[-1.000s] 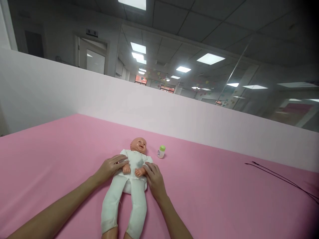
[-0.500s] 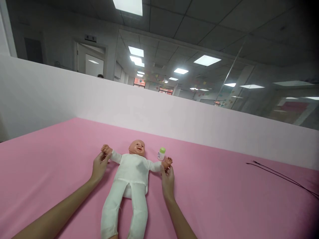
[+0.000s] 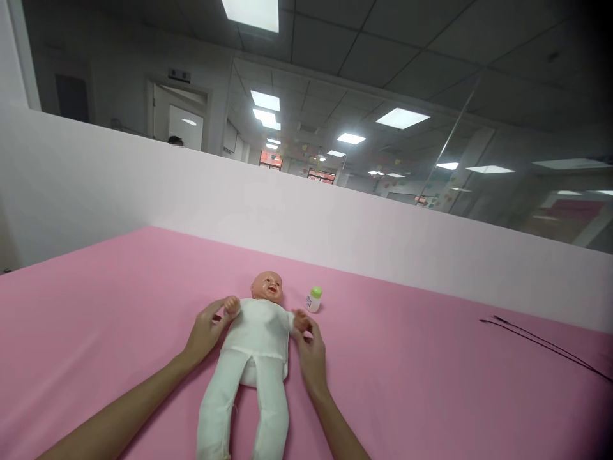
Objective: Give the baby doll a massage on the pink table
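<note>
A baby doll in white clothes lies on its back on the pink surface, head away from me. My left hand grips the doll's arm on the left side, its small fist raised beside the shoulder. My right hand grips the doll's other arm, folded in close to the torso. A small white bottle with a green cap stands just right of the doll's head, apart from my right hand.
A white partition wall runs along the far edge of the pink surface. A thin black cable lies on the surface at the right. Beyond the partition is an office with ceiling lights and a doorway.
The doll's arms went from folded on its chest to spread wide, held by my hands; now both arms have come back in toward the shoulders.
</note>
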A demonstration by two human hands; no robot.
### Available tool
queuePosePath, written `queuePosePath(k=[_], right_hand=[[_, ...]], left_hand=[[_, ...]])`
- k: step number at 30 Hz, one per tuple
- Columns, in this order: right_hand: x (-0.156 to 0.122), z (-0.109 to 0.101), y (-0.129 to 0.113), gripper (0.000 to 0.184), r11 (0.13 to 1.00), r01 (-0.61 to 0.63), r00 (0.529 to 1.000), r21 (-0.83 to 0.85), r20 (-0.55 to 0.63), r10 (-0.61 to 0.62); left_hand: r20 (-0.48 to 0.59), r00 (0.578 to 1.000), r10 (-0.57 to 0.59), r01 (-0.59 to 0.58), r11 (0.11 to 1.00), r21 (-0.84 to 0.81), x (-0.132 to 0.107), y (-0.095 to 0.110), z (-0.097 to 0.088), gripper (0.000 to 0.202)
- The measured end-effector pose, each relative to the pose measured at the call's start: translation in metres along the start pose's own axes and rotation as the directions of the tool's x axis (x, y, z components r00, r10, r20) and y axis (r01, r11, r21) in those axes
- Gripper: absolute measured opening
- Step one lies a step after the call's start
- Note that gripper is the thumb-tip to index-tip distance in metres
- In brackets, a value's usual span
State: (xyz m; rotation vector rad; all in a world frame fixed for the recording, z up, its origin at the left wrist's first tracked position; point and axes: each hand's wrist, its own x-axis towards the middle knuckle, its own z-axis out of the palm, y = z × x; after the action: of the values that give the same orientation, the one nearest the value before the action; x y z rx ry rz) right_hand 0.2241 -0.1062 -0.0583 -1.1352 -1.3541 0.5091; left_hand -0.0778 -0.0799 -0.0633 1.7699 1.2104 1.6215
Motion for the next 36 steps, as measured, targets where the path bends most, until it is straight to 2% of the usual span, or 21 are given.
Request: queuePosePath(k=[2, 4, 6, 7, 10, 12, 13, 14, 16, 18, 19, 21, 23, 24, 26, 27, 29, 31, 32, 34, 36], right_hand=[[0.009, -0.008, 0.010, 0.049, 0.969, -0.189, 0.965, 0.160, -0.150, 0.213], [0.018, -0.018, 0.019, 0.056, 0.911, -0.300, 0.905, 0.282, -0.217, 0.365], [0.022, -0.025, 0.022, 0.056, 0.885, -0.345, 0.879, 0.313, -0.223, 0.422], [0.022, -0.026, 0.020, 0.056, 0.894, -0.337, 0.888, 0.295, -0.215, 0.406], [0.016, -0.021, 0.007, 0.055, 0.969, -0.193, 0.962, 0.152, -0.163, 0.217], [0.008, -0.013, -0.002, 0.045, 1.000, -0.013, 0.999, 0.024, -0.050, 0.015], [0.005, -0.009, -0.006, 0.037, 0.994, 0.098, 0.995, -0.043, 0.036, -0.096], [0.001, -0.006, -0.007, 0.032, 0.971, 0.217, 0.970, -0.102, 0.132, -0.203], [-0.004, -0.001, -0.009, 0.033, 0.883, 0.433, 0.881, -0.180, 0.292, -0.373], [-0.007, 0.002, -0.008, 0.040, 0.809, 0.547, 0.814, -0.216, 0.363, -0.454], [-0.008, 0.004, -0.008, 0.040, 0.806, 0.550, 0.813, -0.221, 0.362, -0.456], [-0.007, 0.006, -0.007, 0.033, 0.877, 0.437, 0.883, -0.200, 0.281, -0.376], [-0.004, 0.005, -0.003, 0.029, 0.974, 0.197, 0.975, -0.108, 0.124, -0.184], [0.000, 0.004, 0.000, 0.034, 0.997, 0.061, 0.998, -0.038, 0.037, -0.059], [0.008, -0.004, 0.009, 0.049, 0.980, -0.171, 0.977, 0.105, -0.108, 0.182], [0.012, -0.009, 0.015, 0.054, 0.953, -0.250, 0.948, 0.170, -0.159, 0.277], [0.020, -0.019, 0.023, 0.056, 0.900, -0.340, 0.888, 0.272, -0.222, 0.403], [0.024, -0.026, 0.024, 0.055, 0.881, -0.358, 0.868, 0.308, -0.238, 0.436], [0.023, -0.027, 0.022, 0.055, 0.892, -0.340, 0.879, 0.298, -0.237, 0.414], [0.020, -0.024, 0.014, 0.054, 0.943, -0.254, 0.927, 0.214, -0.223, 0.300], [0.013, -0.017, 0.003, 0.049, 0.991, -0.100, 0.982, 0.085, -0.153, 0.112]], left_hand=[[-0.151, 0.968, -0.199, 0.174, 0.971, -0.161, 0.005, -0.005, -0.004, 0.050], [-0.241, 0.895, -0.374, 0.293, 0.903, -0.314, 0.011, -0.012, -0.009, 0.062], [-0.271, 0.839, -0.472, 0.349, 0.849, -0.397, 0.015, -0.016, -0.014, 0.067], [-0.275, 0.837, -0.473, 0.348, 0.848, -0.401, 0.016, -0.016, -0.015, 0.067], [-0.247, 0.916, -0.316, 0.241, 0.926, -0.292, 0.012, -0.009, -0.012, 0.058], [-0.136, 0.980, -0.142, 0.121, 0.981, -0.152, 0.007, -0.004, -0.007, 0.046], [-0.045, 0.998, -0.036, 0.033, 0.996, -0.081, 0.004, -0.002, -0.004, 0.040], [0.052, 0.996, 0.072, -0.071, 0.997, -0.020, 0.001, -0.001, -0.002, 0.035], [0.199, 0.944, 0.265, -0.281, 0.958, 0.060, -0.003, -0.002, 0.002, 0.030], [0.244, 0.895, 0.374, -0.407, 0.908, 0.098, -0.004, -0.002, 0.003, 0.031], [0.247, 0.890, 0.382, -0.417, 0.902, 0.107, -0.004, -0.002, 0.003, 0.031], [0.225, 0.927, 0.299, -0.328, 0.939, 0.103, -0.004, 0.002, 0.003, 0.029], [0.131, 0.984, 0.123, -0.130, 0.990, 0.046, -0.002, 0.005, 0.002, 0.031], [0.056, 0.998, 0.027, -0.027, 1.000, -0.012, 0.000, 0.005, 0.001, 0.036], [-0.099, 0.982, -0.160, 0.144, 0.978, -0.152, 0.004, 0.000, -0.002, 0.048], [-0.167, 0.954, -0.251, 0.213, 0.953, -0.216, 0.007, -0.004, -0.005, 0.054], [-0.268, 0.869, -0.417, 0.334, 0.892, -0.305, 0.012, -0.012, -0.012, 0.062], [-0.303, 0.813, -0.498, 0.394, 0.852, -0.344, 0.016, -0.016, -0.017, 0.063], [-0.304, 0.817, -0.490, 0.385, 0.856, -0.345, 0.016, -0.016, -0.019, 0.061], [-0.276, 0.876, -0.395, 0.312, 0.902, -0.298, 0.015, -0.009, -0.018, 0.054], [-0.216, 0.943, -0.255, 0.215, 0.958, -0.191, 0.011, 0.000, -0.013, 0.046]])
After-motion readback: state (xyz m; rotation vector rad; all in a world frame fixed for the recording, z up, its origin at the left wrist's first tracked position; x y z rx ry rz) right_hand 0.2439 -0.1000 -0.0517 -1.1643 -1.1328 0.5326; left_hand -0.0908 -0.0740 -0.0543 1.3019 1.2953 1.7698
